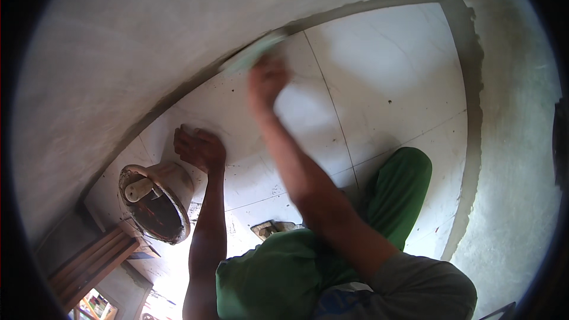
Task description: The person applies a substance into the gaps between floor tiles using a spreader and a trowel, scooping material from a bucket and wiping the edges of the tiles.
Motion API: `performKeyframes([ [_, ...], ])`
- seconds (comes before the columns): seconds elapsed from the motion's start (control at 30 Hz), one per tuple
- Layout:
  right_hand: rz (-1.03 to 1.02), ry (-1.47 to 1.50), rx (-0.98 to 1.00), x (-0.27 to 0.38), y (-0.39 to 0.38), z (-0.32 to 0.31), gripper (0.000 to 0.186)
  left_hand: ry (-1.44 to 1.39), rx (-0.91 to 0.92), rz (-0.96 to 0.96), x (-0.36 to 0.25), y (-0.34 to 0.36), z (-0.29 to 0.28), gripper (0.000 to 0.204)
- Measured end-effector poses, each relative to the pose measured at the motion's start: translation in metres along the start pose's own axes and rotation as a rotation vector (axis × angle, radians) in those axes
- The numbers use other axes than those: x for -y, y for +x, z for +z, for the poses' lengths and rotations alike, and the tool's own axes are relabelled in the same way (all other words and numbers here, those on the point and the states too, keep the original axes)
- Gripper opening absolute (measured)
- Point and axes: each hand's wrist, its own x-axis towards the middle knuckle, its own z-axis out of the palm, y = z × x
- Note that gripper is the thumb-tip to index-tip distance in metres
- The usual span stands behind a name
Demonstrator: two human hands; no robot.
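Note:
My right hand (268, 80) is closed on a pale green flat tool (243, 56), blurred by motion, held at the grey strip (178, 95) along the base of the far wall. My left hand (201, 148) leans on the white tiled floor (385, 53), fingers bent and apart, holding nothing. Just left of it stands a dirty, pale bucket (178, 178) with a light-coloured handled tool (142, 187) resting inside. My green-trousered knee (397, 184) is on the right, on the tiles.
A bare grey wall (118, 41) curves along the far side, another (510, 142) along the right. Stacked wooden pieces (98, 255) lie at the lower left, near a bright opening (92, 306). A small dirty object (269, 228) lies on the tiles by my legs.

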Motion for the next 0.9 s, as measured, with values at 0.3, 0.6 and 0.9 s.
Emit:
performKeyframes([
  [0.3,-0.065,-0.039,-0.178,0.051,0.114,-0.082,0.019,0.007,-0.076,0.041,0.017,0.001,-0.002,0.049],
  [0.6,-0.133,-0.085,-0.201,0.003,0.056,-0.017,0.020,-0.008,-0.018,0.018,0.001,0.000,0.002,0.056],
  [0.9,-0.289,-0.085,-0.169,0.052,0.034,-0.058,0.034,-0.001,-0.078,0.056,0.034,0.002,0.006,0.057],
])
